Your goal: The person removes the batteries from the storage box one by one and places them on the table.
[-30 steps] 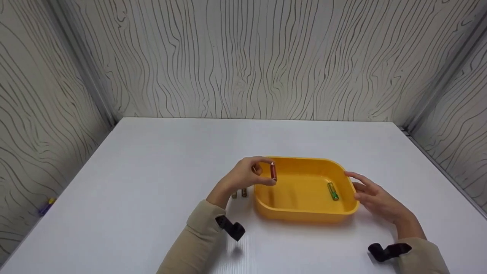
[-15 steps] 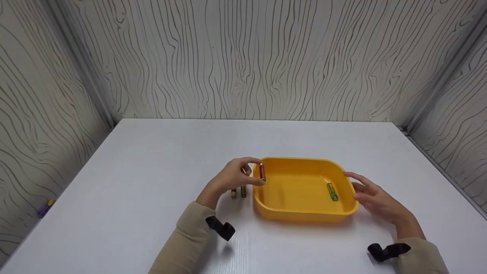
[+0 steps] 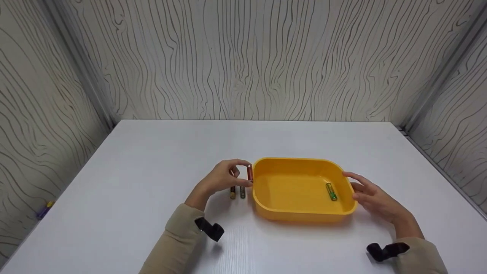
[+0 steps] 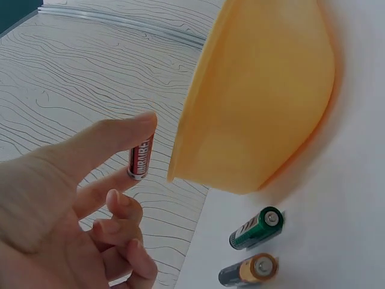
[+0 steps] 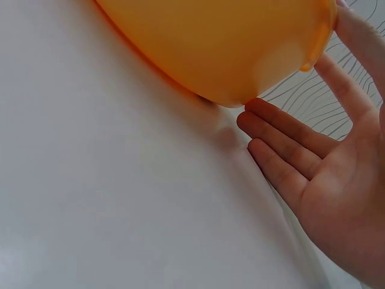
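Between the thumb and a finger of my left hand is a small red battery, pinched at its ends. It hangs above the table, just outside the left rim of a yellow plastic basin. Under that hand, two more batteries lie on the table: in the left wrist view, a green one and a black-and-gold one. Inside the basin, near its right wall, rests a green battery. My right hand touches the basin's right rim with loosely extended fingers.
The white table is bounded by wood-patterned panels at the back and both sides. A small purple-and-yellow object sits by the left table edge.
My left hand has moved left, carrying the red battery from over the basin to outside its left rim. The two table batteries show more now. My right hand has stayed at the rim.
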Available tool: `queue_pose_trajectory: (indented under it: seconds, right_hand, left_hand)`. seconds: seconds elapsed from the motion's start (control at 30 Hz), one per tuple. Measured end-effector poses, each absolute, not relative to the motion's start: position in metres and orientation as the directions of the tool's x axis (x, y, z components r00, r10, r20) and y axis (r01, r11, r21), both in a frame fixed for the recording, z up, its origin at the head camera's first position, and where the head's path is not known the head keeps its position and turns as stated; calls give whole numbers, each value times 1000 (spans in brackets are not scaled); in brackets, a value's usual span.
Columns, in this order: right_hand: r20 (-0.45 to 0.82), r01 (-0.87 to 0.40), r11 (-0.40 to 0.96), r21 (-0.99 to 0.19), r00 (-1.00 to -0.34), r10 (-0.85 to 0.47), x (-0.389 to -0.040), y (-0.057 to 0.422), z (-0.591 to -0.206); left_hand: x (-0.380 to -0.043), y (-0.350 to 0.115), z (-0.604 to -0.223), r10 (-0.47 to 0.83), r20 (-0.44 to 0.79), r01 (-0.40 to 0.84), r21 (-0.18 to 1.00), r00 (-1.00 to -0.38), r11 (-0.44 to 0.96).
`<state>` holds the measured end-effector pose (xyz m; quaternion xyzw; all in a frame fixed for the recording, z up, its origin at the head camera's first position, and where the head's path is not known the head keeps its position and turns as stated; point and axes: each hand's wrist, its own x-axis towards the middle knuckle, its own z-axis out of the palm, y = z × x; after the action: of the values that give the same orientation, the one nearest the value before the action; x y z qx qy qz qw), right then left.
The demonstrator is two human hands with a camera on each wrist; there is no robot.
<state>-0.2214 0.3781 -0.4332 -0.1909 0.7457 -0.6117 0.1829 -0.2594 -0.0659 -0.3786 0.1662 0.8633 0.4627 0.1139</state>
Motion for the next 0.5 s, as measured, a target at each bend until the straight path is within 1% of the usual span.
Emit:
queue_pose_trajectory:
  seconds: [0.23,0.5]
  right_hand:
    - [-28,-69,169,-983,-858,-512,-222,377,-433]
    - [-21,-72,156,-985,-851,-524,-222,378,-434]
  left_hand:
    - [-261,-75,-384,383,-49,176,830,-922,530]
    - [-263,-84,-390,364,-83,141,825,-928,547]
